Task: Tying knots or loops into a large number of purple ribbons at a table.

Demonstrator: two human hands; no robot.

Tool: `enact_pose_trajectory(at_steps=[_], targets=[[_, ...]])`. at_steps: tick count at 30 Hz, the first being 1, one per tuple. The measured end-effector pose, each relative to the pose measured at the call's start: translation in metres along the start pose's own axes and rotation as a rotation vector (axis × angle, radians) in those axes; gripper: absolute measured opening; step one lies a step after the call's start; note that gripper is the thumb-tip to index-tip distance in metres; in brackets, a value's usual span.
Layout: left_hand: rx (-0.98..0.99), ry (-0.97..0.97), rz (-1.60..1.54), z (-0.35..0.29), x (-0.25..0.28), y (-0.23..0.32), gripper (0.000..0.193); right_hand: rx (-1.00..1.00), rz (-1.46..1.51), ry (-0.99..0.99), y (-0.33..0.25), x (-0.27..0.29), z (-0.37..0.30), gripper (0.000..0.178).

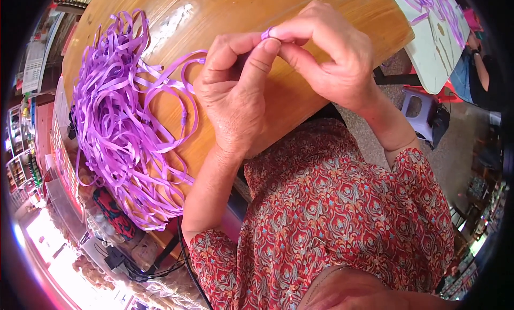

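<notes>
Both of my hands meet above the wooden table, fingertips together. A short piece of purple ribbon shows between them. My left hand pinches it between thumb and index finger. From the other side, my right hand closes thumb and index finger on the same bit. Behind my left hand, a loop of purple ribbon runs toward the big tangled heap of purple ribbons on the left of the table. Most of the held piece is hidden by my fingers.
The round-edged wooden table lies under my hands. A white table with more purple ribbons stands at the far right, with another person's arm beside it. Below it is a pale purple stool. Dark cables hang at lower left.
</notes>
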State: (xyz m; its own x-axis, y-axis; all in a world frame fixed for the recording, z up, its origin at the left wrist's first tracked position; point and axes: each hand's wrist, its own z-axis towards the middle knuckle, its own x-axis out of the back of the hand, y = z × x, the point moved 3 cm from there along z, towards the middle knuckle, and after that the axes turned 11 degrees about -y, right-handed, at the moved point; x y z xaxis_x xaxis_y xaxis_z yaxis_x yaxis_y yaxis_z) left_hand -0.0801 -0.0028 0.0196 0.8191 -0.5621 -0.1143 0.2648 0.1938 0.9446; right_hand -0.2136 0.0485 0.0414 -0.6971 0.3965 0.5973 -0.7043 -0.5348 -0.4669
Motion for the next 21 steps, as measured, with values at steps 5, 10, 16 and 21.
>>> enact_pose_trajectory(at_steps=[5,10,16,21], targets=[[0.051,0.022,-0.171,-0.002,-0.003,0.003,0.011,-0.298,0.355,-0.037,0.004,0.001,0.001,0.023],[0.135,-0.015,-0.322,-0.001,-0.007,0.007,0.011,-0.295,0.806,-0.170,0.010,0.001,-0.001,0.027],[0.213,-0.028,-0.194,0.000,0.000,0.007,0.007,0.147,-0.144,-0.142,0.004,0.011,0.005,0.013],[0.316,0.044,-0.113,0.001,0.008,0.007,0.013,0.207,-0.086,-0.206,-0.019,0.029,0.030,0.016]])
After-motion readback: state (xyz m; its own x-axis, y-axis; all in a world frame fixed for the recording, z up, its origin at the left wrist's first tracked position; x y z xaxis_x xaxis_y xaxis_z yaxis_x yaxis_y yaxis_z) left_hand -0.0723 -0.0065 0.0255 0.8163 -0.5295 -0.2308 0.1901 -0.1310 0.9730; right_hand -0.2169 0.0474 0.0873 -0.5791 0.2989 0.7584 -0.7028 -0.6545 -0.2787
